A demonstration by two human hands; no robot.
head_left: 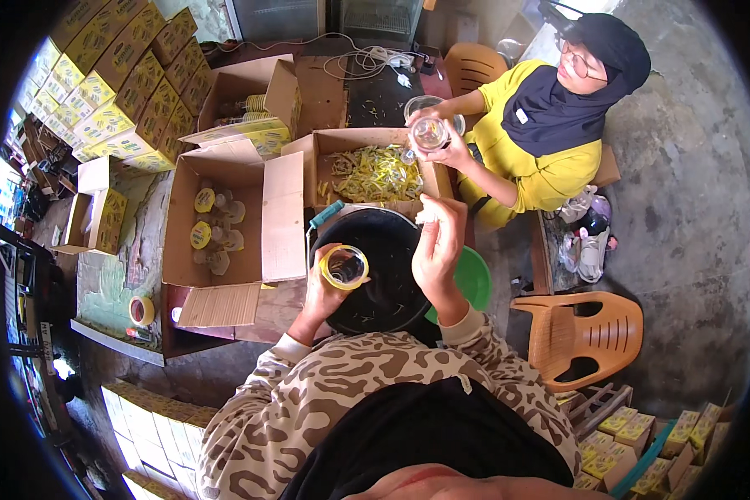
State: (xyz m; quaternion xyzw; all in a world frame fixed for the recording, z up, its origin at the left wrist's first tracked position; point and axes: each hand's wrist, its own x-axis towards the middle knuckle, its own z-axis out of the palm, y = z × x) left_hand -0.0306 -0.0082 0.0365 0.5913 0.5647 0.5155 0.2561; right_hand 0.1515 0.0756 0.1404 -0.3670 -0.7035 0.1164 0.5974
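Left hand (323, 292) grips clear jar (346, 266), mouth up, at left edge of black bucket (397, 268); right hand (443, 247) raised opposite, fingertips pinching small whitish scrap (425, 216); open carton (283, 217) of jars left; yellow strips (375, 173) boxed beyond bucket; co-worker (529, 171) in yellow holds another clear jar (430, 133); green basin (473, 279) right

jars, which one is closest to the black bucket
The jar in the person's left hand, by the bucket's left rim; others are farther off, in a box or a co-worker's hands.

Clear yellow-edged jar (346, 266) | mouth up | left fingers (317, 277) | whitish scrap (426, 216), perhaps paper | right fingers (451, 220)
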